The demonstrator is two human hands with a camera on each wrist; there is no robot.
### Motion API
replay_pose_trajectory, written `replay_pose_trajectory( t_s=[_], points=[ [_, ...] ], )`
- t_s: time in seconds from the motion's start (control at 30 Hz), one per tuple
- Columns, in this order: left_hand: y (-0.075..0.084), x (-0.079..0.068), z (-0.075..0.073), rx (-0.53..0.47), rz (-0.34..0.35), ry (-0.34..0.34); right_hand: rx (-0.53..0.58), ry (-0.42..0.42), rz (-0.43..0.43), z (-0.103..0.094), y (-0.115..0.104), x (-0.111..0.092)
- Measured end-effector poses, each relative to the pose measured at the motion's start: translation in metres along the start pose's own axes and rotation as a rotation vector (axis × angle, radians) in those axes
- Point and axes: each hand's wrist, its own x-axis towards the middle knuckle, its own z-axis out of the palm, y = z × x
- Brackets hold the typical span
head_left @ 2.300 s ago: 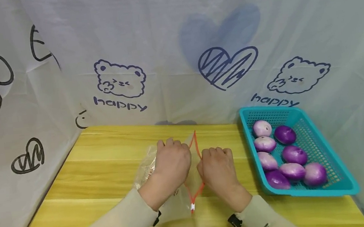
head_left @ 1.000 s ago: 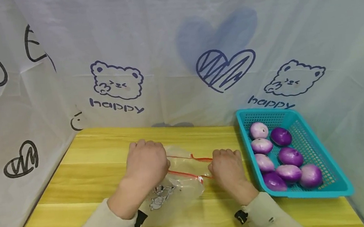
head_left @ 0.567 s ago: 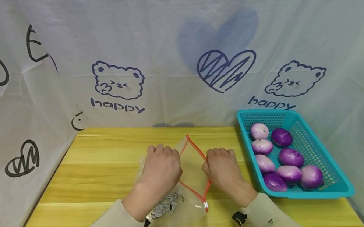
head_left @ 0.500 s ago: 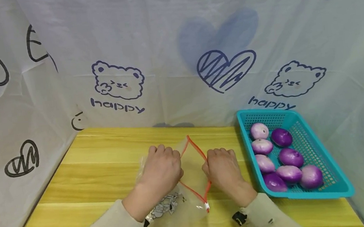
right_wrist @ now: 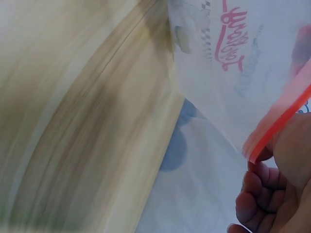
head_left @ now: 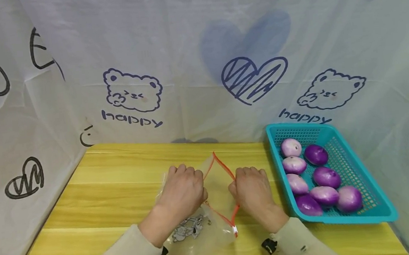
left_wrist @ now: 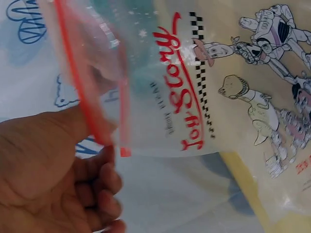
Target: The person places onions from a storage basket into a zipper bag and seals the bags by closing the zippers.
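Observation:
A clear zip bag (head_left: 216, 238) with a red zip edge, a white slider and printed cartoon figures is spread between my hands. My left hand (head_left: 183, 192) pinches one side of its mouth, thumb and curled fingers on the red strip. On the opposite side my right hand (head_left: 252, 189) grips the other red edge. The mouth gapes in a diamond shape, with the slider (head_left: 235, 229) at its near corner. In the left wrist view, red lettering (left_wrist: 180, 92) shows on the bag's film. The right wrist view has the red zip strip (right_wrist: 282, 119) running into my right hand.
A teal plastic basket (head_left: 365, 160) holding several purple onions (head_left: 327, 176) stands on the right of the yellow wood-grain table (head_left: 111, 170). Behind the table hangs a pale sheet (head_left: 190, 62) printed with hearts and bears.
The bag's mouth was pulled into a long narrow slot, then opened into a diamond as my left hand came back toward the right. Over the last half second both hands shifted slightly right.

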Motion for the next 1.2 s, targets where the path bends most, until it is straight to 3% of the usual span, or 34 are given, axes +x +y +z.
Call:
replay_pose_trajectory(
  t_s=[0.13,0.2,0.57,0.93,1.2],
  points=[
    [-0.001,-0.002,-0.005,-0.022,-0.001,-0.075,-0.007,0.009,0.040,0.001,0.001,0.000],
    [-0.002,-0.003,-0.005,-0.021,0.005,-0.075,-0.008,0.017,0.035,0.002,0.001,-0.001],
    [-0.002,-0.005,0.010,0.055,0.017,0.099,0.000,0.043,-0.011,0.003,0.000,-0.002],
    [-0.001,-0.006,0.012,0.028,-0.032,0.122,-0.011,0.067,-0.037,-0.002,0.002,-0.004],
    [0.000,-0.006,0.010,-0.031,-0.075,0.121,-0.047,0.143,-0.150,-0.031,0.014,-0.005]
  ],
)
